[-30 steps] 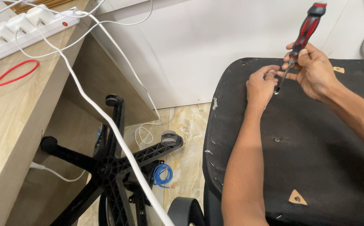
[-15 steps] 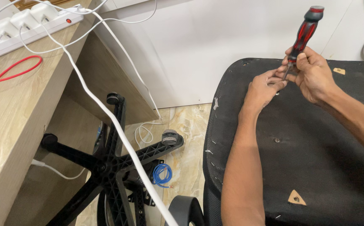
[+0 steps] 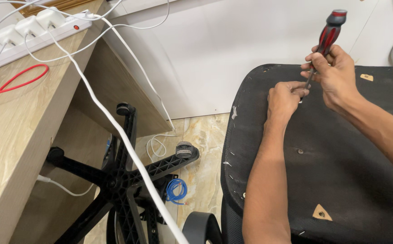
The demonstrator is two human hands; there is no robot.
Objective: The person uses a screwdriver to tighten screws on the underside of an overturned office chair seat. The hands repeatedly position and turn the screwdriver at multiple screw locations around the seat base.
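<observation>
On the black chair seat [image 3: 341, 171], I'm watching the right hand [image 3: 336, 74] squeezing a red screwdriver [image 3: 327, 38]. The left hand [image 3: 284, 97], at nine o'clock, is pinching its tip. It might slip and poke fingers.

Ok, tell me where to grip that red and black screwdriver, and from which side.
Grip the screwdriver on its thick ribbed handle, about where the right hand wraps it now, coming from the right. The handle stands almost upright with its top tilted right, and the left hand's fingers crowd the thin shaft down at the black seat underside, so the lower part is probably a poor hold.
</observation>
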